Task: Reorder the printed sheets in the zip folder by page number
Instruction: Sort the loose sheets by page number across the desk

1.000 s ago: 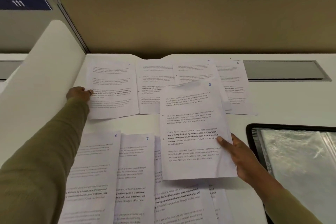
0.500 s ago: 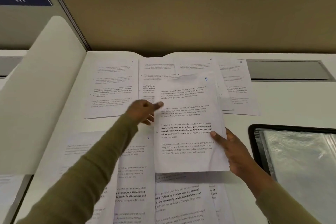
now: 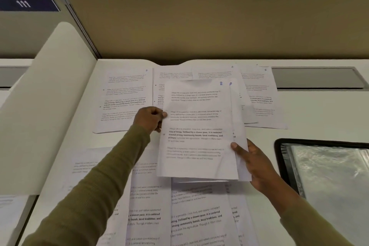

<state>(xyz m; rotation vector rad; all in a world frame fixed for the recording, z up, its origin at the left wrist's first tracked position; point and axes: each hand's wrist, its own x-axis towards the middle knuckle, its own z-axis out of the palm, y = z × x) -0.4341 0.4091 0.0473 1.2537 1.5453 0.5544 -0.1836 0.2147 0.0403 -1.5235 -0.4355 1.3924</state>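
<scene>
Two sheets (image 3: 199, 126) held between left hand (image 3: 148, 119) and right hand (image 3: 253, 164); one zip folder (image 3: 319, 142).

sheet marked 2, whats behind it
Directly behind the sheet marked 2 a second held sheet shows as a strip along its right edge, with an unclear blue mark on top. Farther back, a desk sheet between page 1 and page 4 is mostly covered, its number hidden.

A blue handwritten 2 marks the top right corner of the raised white printed sheet (image 3: 196, 126), whose bold lines read "way of living. Defined by a slower pace, it is centered". Behind it, the far-left white paper sheet (image 3: 127, 94) bears 1, the middle white paper sheet (image 3: 217, 72) bears 4, and the far-right white paper sheet (image 3: 263, 90) bears 5. The dark blue rectangular sign (image 3: 28, 3) shows white strokes like 111.
</scene>
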